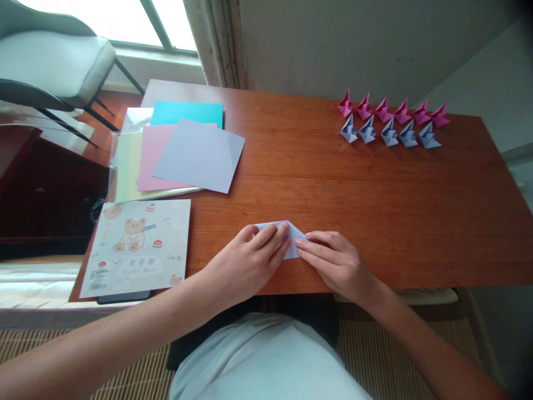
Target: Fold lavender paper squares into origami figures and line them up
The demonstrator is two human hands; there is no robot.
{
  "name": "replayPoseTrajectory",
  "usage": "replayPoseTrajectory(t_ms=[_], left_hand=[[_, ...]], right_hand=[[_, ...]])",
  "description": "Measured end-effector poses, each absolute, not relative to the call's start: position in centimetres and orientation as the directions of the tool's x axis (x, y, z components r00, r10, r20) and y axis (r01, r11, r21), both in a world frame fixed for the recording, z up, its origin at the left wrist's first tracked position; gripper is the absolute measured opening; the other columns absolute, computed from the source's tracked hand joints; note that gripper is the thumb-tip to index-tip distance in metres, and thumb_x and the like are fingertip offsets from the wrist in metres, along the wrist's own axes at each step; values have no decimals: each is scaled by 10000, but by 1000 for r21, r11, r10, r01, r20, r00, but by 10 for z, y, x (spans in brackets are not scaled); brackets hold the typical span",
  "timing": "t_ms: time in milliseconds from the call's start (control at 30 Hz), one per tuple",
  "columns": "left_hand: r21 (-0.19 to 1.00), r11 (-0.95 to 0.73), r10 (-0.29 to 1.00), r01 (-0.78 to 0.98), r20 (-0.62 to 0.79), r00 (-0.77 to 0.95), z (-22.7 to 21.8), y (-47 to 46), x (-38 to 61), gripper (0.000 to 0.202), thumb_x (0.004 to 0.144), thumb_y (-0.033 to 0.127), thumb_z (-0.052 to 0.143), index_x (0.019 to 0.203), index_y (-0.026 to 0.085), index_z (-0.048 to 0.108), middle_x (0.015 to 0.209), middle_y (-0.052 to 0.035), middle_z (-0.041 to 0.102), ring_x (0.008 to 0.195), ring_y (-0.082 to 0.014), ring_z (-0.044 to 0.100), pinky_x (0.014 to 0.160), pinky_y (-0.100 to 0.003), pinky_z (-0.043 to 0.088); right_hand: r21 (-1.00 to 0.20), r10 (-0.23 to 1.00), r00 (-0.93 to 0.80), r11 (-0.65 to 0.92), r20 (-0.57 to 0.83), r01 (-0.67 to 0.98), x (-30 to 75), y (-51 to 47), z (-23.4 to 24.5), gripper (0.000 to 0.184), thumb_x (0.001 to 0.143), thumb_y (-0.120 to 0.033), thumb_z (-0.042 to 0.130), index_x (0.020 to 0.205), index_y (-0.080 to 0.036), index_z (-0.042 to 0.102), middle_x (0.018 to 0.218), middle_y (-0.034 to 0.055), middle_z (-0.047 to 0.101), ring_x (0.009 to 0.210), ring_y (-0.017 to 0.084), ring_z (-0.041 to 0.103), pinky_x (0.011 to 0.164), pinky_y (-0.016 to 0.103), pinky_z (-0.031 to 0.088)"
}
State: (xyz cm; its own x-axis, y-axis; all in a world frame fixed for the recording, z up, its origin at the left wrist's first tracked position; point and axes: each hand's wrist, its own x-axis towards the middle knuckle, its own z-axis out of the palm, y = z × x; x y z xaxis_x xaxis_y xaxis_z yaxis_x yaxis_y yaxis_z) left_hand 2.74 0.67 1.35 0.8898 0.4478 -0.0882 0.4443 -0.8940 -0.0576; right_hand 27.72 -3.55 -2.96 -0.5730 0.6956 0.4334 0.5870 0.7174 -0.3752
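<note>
A small, partly folded piece of pale blue paper (pixel 291 232) lies near the front edge of the wooden table (pixel 375 194). My left hand (pixel 250 261) presses down on its left part with fingers held together and curled. My right hand (pixel 333 260) rests on its right edge, fingers stretched flat and close together, pinning the fold. Much of the paper is hidden under both hands.
A stack of coloured paper sheets (pixel 183 150) lies at the back left, with a bear-printed cover sheet (pixel 137 247) in front of it. Rows of folded pink pieces (pixel 393 110) and blue pieces (pixel 389 133) stand at the back right. A chair (pixel 54 61) stands beyond the table's left end.
</note>
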Motion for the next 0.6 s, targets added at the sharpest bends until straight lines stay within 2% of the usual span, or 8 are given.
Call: replayPoseTrajectory(t_ms=[400, 600], left_hand=[[-58, -895, 445, 441, -69, 893, 13, 7, 27, 427, 1025, 188, 377, 1405, 114, 556, 1551, -157, 475, 1307, -260, 531, 943, -385, 503], [-76, -896, 442, 437, -62, 895, 13, 6, 28, 421, 1023, 195, 400, 1399, 100, 561, 1535, -158, 494, 1321, -261, 526, 1013, -378, 478]], right_hand=[[-373, 693, -579, 720, 431, 585, 278, -36, -30, 297, 921, -56, 652, 1199, -151, 699, 1247, 65, 738, 1149, 259, 636, 929, 433, 570], [-387, 701, -570, 712, 428, 586, 278, -36, -31, 312, 924, -59, 646, 1215, -159, 699, 1239, 72, 741, 1161, 251, 637, 934, 433, 575]])
